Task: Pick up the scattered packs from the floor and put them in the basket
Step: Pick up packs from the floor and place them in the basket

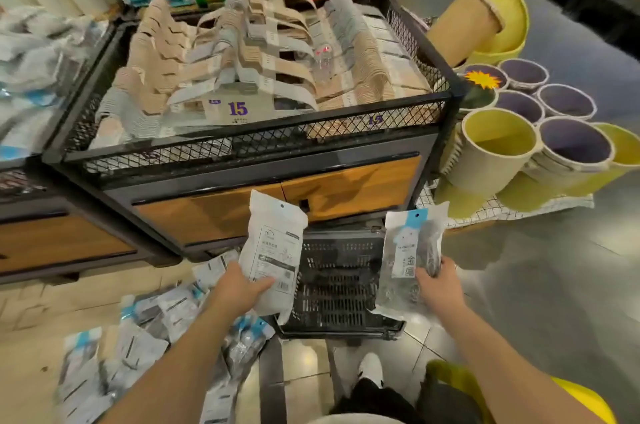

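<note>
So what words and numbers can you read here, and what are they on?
"15": price card in the hanger bin.
"15": blurry tag on the bin's mesh.
"金屬": dark pack in the right hand.
Too small to read: print on the white pack in the left hand.

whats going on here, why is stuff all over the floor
A person is tidying up packs spilled on a shop floor. The left hand holds a white pack and the right hand grips a blue-topped pack, both raised over the black basket on the floor ahead. Neither is dropped in yet. Many more packs lie scattered to the person's left. A bin of hangers stands behind the basket.
</note>
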A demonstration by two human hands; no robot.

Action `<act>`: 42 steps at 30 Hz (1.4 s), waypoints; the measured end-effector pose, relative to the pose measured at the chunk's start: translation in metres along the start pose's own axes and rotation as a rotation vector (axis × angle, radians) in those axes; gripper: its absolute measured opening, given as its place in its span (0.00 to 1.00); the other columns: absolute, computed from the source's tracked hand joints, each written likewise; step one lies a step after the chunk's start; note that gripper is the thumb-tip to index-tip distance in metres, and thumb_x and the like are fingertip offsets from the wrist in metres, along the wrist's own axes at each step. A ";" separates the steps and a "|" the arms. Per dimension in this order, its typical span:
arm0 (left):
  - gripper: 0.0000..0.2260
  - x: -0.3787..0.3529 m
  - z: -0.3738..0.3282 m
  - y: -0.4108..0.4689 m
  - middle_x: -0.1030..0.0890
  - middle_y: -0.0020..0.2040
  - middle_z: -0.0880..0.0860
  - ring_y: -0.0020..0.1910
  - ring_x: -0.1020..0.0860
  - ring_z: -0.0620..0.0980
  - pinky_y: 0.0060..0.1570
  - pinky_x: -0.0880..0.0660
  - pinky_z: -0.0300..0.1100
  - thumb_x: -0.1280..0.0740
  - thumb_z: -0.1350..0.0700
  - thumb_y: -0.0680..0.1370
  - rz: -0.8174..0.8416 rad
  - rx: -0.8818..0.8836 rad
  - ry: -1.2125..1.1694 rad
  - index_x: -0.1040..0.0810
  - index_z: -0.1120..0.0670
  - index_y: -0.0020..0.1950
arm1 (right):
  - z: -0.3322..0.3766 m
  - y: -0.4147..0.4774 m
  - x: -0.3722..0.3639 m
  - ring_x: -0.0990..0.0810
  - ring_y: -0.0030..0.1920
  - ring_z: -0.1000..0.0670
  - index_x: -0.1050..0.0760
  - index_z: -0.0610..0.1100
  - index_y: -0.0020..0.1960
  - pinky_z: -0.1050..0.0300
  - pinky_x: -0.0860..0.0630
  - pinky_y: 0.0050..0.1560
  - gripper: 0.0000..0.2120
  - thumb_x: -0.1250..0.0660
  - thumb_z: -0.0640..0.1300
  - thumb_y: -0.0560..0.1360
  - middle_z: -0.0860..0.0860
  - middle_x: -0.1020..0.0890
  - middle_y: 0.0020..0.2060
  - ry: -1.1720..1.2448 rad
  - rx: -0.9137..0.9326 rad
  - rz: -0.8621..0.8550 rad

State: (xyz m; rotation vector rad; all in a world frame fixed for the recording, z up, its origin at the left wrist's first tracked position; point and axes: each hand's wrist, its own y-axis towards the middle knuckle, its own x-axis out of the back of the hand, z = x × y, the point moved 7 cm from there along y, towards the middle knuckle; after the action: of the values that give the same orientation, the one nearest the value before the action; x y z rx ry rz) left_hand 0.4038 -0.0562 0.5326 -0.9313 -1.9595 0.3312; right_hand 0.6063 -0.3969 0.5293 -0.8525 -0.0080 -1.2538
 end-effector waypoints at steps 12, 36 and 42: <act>0.39 -0.170 0.049 0.136 0.22 0.61 0.58 0.58 0.22 0.61 0.54 0.24 0.51 0.26 0.38 0.67 0.184 0.232 0.077 0.34 0.59 0.69 | -0.084 0.150 -0.102 0.21 0.50 0.44 0.43 0.43 0.74 0.46 0.22 0.52 0.27 0.37 0.46 0.79 0.45 0.22 0.58 -0.269 -0.064 0.210; 0.22 -0.450 0.281 0.419 0.20 0.55 0.49 0.51 0.21 0.51 0.46 0.25 0.44 0.25 0.46 0.71 0.271 0.395 0.075 0.30 0.51 0.59 | -0.382 0.413 -0.382 0.23 0.59 0.46 0.48 0.52 0.77 0.49 0.29 0.65 0.30 0.38 0.47 0.80 0.49 0.23 0.64 -0.156 -0.381 0.166; 0.23 -0.480 0.296 0.419 0.20 0.56 0.48 0.54 0.21 0.51 0.58 0.25 0.48 0.26 0.48 0.72 0.318 0.425 -0.021 0.29 0.53 0.62 | -0.402 0.419 -0.384 0.27 0.67 0.41 0.56 0.53 0.78 0.45 0.30 0.67 0.34 0.39 0.47 0.81 0.46 0.29 0.69 -0.238 -0.448 0.200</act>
State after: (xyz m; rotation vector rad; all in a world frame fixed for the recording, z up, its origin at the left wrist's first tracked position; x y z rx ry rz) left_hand 0.5032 -0.0802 -0.1629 -0.9527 -1.6613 0.9041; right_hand 0.6430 -0.2850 -0.1568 -1.3530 0.1691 -0.9723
